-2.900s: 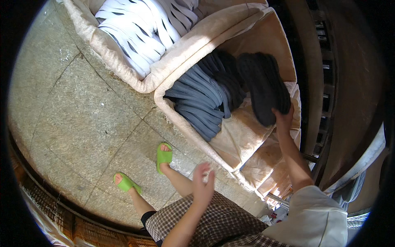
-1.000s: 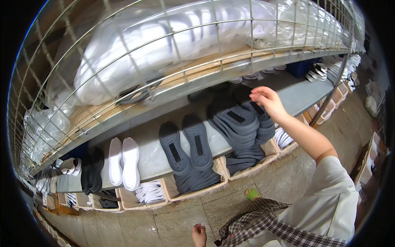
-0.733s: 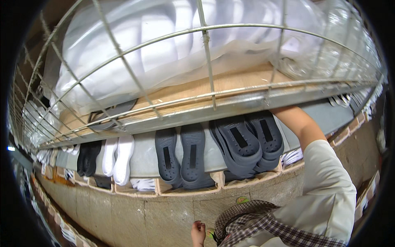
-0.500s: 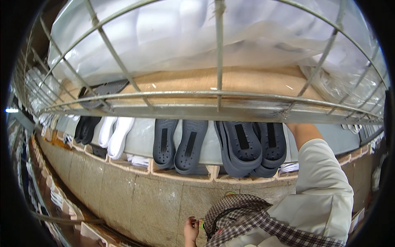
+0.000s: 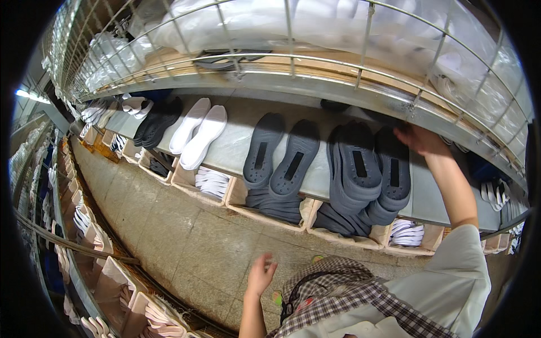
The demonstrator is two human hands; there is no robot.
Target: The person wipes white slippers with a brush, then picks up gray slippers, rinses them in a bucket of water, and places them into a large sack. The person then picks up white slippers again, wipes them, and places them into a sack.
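My right hand [image 5: 416,139] reaches over the grey shelf, under the wire rack, with its fingers apart beside the far end of dark grey shoe soles [image 5: 396,169]. Whether the fingertips touch the soles is unclear in the shadow. Next to these, more dark grey soles [image 5: 359,169] lie stacked, each top one with a black strip in its middle. Further left lies a grey pair [image 5: 294,160], then a white pair of soles [image 5: 204,141]. Held low over the floor, my left hand [image 5: 260,274] is open and holds nothing.
A wire rack [image 5: 360,73] with plastic-wrapped white bundles overhangs the shelf. Below it stand bins [image 5: 270,221] of grey and white soles. Black soles [image 5: 158,123] lie toward the left. Along the left runs another rack with bins [image 5: 112,276]; a tiled floor [image 5: 163,225] lies between.
The view has shifted, and more of the shelf and the bins shows. My right hand, hidden behind the rack edge before, now shows beside the grey soles. My left hand has risen slightly, its fingers more spread.
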